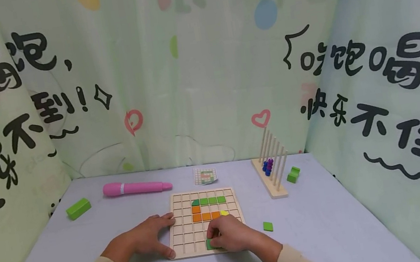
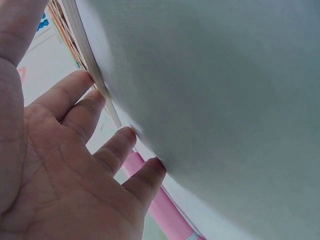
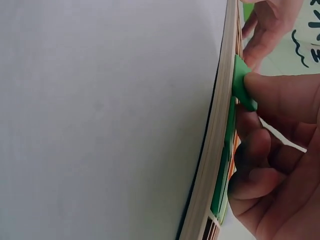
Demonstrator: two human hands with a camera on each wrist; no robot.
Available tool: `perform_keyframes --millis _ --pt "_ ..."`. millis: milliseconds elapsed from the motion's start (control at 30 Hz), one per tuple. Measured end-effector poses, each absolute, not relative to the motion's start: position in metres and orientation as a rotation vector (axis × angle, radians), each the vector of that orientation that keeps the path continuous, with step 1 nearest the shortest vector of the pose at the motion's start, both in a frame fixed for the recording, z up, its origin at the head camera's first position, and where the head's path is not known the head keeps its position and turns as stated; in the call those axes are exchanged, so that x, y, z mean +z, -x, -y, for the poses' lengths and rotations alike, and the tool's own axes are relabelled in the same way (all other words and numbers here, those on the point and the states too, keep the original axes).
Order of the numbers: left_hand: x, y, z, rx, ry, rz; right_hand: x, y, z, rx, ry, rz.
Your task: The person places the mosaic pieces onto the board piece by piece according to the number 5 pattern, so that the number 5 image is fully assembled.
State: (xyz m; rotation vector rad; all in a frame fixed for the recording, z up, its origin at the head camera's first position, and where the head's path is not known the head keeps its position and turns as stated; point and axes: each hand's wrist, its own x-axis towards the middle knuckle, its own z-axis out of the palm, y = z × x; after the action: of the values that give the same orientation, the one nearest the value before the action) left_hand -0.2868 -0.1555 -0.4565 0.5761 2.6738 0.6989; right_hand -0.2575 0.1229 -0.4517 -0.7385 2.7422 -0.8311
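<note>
A square wooden grid board (image 1: pixel 187 235) lies on the table in front of me. Its upper rows hold a line of green tiles (image 1: pixel 213 200), several orange tiles (image 1: pixel 206 216) and a yellow tile (image 1: pixel 225 213). Along the board's left side, my left hand (image 1: pixel 148 236) spreads its thumb and fingers, with fingertips at the edge. My right hand (image 1: pixel 232 233) is over the lower right part and hides some cells. Its thumb and finger pinch a green tile (image 3: pixel 242 84), tilted at the near edge of the board. More green tiles (image 3: pixel 220 180) sit beside it in the right wrist view.
A loose green tile (image 1: pixel 268 226) lies right of the board. Behind are a pink wand-like stick (image 1: pixel 140 187), a patterned card (image 1: pixel 205 176) and a peg stand (image 1: pixel 278 192) with blue and purple beads. Green blocks (image 1: pixel 78 209) lie at both sides.
</note>
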Motion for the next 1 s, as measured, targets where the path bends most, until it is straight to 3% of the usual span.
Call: perform_keyframes --millis 500,1000 --pt "-0.454 0.286 0.154 0.685 -0.541 -2.673 -0.447 0.253 -0.124 -0.774 0.705 -2.821" --pt "-0.457 0.288 0.156 0.665 -0.574 -2.666 -0.441 0.245 -0.213 -0.915 0.528 -2.801"
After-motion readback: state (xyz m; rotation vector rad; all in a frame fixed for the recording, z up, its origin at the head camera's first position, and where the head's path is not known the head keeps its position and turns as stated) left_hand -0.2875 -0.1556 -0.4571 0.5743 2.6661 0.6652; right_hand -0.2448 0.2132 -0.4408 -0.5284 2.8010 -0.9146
